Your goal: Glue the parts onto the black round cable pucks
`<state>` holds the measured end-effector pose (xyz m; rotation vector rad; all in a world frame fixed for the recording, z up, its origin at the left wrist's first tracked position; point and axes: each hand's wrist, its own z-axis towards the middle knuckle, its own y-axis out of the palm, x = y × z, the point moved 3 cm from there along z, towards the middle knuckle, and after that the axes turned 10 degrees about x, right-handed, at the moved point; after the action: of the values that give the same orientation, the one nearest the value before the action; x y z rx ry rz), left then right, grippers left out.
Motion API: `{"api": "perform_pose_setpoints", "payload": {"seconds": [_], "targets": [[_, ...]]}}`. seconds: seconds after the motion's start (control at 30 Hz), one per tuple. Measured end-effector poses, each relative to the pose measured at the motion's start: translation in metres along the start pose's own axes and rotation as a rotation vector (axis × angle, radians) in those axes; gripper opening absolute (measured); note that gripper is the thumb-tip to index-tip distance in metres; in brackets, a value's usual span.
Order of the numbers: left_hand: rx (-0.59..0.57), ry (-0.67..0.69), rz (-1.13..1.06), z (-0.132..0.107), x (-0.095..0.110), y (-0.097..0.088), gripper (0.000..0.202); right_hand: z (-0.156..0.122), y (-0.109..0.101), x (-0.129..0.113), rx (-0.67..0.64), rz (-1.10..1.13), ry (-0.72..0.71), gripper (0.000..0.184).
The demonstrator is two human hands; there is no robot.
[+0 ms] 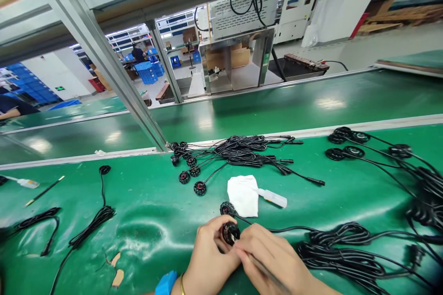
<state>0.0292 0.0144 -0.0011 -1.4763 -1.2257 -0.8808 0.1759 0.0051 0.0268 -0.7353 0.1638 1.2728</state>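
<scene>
My left hand is closed around a small round black part with a red inside, held just above the green mat. My right hand is pinched on a thin stick-like tool whose tip meets the part. A black cable runs from the part to the right. A second round part lies just beyond my fingers, beside a white cloth and a small white bottle.
A bundle of cables with round heads lies behind the cloth. More coiled cables fill the right side, with round parts at the far right. A loose cable and a pencil-like stick lie left. A metal frame post rises behind.
</scene>
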Motion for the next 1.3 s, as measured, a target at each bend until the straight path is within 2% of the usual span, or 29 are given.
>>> {"api": "perform_pose_setpoints", "payload": {"seconds": [0.1, 0.2, 0.3, 0.57, 0.83, 1.07, 1.2, 1.3], "targets": [[0.0, -0.057, -0.028, 0.001, 0.001, 0.0, 0.039, 0.005, -0.014, 0.004, 0.142, 0.123, 0.109, 0.019], [-0.029, -0.081, -0.065, 0.002, 0.0, -0.001, 0.038, 0.009, -0.024, 0.01, 0.191, 0.133, 0.179, 0.018], [-0.047, -0.077, -0.083, 0.003, -0.003, -0.002, 0.035, 0.01, -0.025, 0.014, 0.104, 0.131, 0.208, 0.016], [-0.052, -0.085, -0.087, 0.004, -0.001, -0.001, 0.034, 0.002, -0.01, 0.014, -0.047, 0.127, 0.117, 0.024], [-0.048, -0.088, -0.072, 0.002, 0.0, 0.0, 0.024, -0.003, -0.009, 0.016, 0.023, 0.116, 0.088, 0.026], [-0.065, -0.034, -0.043, 0.001, 0.002, 0.003, 0.01, 0.003, -0.001, 0.021, -0.035, 0.171, 0.198, 0.017], [-0.064, -0.034, -0.06, 0.003, 0.0, 0.001, 0.013, 0.006, 0.0, 0.016, -0.078, 0.131, 0.132, 0.018], [-0.062, -0.058, -0.064, 0.006, -0.006, 0.0, 0.024, 0.011, -0.013, 0.015, -0.028, 0.134, 0.115, 0.017]]}}
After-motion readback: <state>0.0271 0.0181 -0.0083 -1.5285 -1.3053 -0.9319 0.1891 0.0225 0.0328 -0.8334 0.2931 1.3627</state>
